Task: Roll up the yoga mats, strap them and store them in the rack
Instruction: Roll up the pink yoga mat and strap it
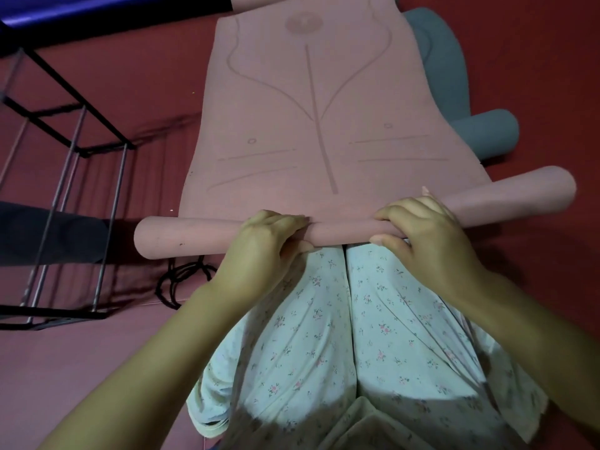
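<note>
Both hands, left hand (pixel 266 235) and right hand (pixel 418 227), grip curled round the pink mat's (pixel 311 118) rolled near end on the floor; judged best: roll far-ward with even pressure, edges aligned, rack (pixel 81 151) far-left.

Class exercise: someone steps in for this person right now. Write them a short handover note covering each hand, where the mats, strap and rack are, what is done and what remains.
Left hand and right hand both grip the rolled end of the pink mat, near its middle.
Only a thin roll is formed; most of the mat lies flat ahead.
Grey mat, partly rolled, lies beyond on the right.
Black strap lies on the floor at left, beside the metal rack.
Left: finish rolling, strap, store both mats.
</note>
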`<state>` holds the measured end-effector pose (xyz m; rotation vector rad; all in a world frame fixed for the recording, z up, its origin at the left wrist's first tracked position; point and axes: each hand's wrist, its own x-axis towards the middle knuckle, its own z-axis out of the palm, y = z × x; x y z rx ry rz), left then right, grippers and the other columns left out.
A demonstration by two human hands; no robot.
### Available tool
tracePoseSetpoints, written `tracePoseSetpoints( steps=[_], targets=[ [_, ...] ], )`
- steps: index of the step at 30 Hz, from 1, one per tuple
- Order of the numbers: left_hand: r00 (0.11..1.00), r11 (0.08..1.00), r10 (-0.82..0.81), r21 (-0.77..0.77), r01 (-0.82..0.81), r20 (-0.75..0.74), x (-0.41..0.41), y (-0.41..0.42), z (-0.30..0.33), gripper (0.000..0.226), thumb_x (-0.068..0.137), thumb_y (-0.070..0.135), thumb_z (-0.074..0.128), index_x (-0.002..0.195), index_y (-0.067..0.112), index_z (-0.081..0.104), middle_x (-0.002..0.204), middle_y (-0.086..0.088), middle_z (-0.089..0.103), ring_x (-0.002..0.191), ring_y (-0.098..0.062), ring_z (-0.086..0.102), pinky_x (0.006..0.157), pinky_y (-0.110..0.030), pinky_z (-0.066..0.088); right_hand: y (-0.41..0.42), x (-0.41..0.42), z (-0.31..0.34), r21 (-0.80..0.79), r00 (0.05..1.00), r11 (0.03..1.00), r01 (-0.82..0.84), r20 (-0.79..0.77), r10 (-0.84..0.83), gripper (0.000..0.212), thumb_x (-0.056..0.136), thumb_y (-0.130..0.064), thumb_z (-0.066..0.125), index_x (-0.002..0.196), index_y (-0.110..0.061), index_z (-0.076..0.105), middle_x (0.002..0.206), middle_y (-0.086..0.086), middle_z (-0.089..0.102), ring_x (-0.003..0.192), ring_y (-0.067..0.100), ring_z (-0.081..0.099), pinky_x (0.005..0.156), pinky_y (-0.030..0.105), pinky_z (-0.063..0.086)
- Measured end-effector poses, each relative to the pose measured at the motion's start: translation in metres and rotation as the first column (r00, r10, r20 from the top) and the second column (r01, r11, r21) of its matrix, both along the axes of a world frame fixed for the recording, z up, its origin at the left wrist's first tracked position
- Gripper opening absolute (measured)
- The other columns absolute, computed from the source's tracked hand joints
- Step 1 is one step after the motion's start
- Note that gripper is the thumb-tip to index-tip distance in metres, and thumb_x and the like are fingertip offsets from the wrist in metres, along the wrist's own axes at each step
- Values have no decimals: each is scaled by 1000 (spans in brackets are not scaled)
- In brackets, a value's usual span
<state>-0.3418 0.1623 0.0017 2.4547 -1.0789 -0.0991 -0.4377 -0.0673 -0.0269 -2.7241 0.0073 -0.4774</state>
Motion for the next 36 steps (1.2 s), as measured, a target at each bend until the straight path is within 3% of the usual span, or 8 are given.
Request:
tracePoseSetpoints(
  steps=[6,11,13,17,21,24,28,36],
  targets=[
    [984,992,66,94,-82,166,11,-9,-7,36,84,32,55,107,11,71,96,-10,57,82,-31,50,72,-35,32,-2,16,5,36,998,999,17,-59,-15,40,86,-40,47,104,-9,65,95,2,68,90,26,59,111,35,21],
    [998,996,39,83,-43,47,26,-14,-4,33,94,31,53,110,5,68,98,-12,60,92,-32,54,80,-36,42,-6,29,5,67,991,998,17,-134,-8,35,90,-37,38,95,-10,60,88,1,66,89,24,56,108,29,20],
    [998,997,70,39,-70,2,33,-15,-2,33,94,32,55,112,7,64,101,-9,63,96,-26,56,78,-27,39,-7,32,1,40,991,999,15,-135,-9,40,92,-38,32,93,-9,59,84,3,66,84,29,55,93,35,32],
    [997,999,45,-6,-45,60,33,-11,-3,36,93,44,50,95,11,65,87,-1,66,82,-23,60,67,-30,43,-7,34,2,10,988,1000,16,-155,-14,60,89,-48,16,90,-6,58,84,4,65,80,30,52,77,28,24],
    [997,999,-35,-14,36,62,24,0,-5,53,86,54,44,102,9,66,92,-3,68,84,-24,63,69,-28,47,-14,21,5,3,964,998,-68,-259,67,63,83,-59,28,111,-12,60,112,1,64,110,24,53,98,32,28],
    [993,994,-111,24,110,35,26,7,-5,59,78,55,60,111,6,64,98,-6,68,91,-25,62,80,-28,45,-17,14,3,-4,959,995,-103,-264,98,55,81,-50,50,119,-11,59,124,8,57,127,25,44,104,35,26],
    [992,991,-121,58,119,32,33,9,-2,46,79,36,72,117,12,62,100,-5,67,93,-27,60,80,-33,47,-15,14,10,-25,971,998,-66,-232,58,45,85,-42,58,119,-13,61,111,6,58,108,30,52,96,39,34],
    [937,941,-312,191,281,155,32,16,47,40,81,45,52,109,20,65,86,4,68,77,-22,64,59,-38,52,-6,-5,43,-85,952,988,-129,-289,99,36,88,-44,55,107,-14,60,95,2,62,94,26,55,91,37,35]
  ],
)
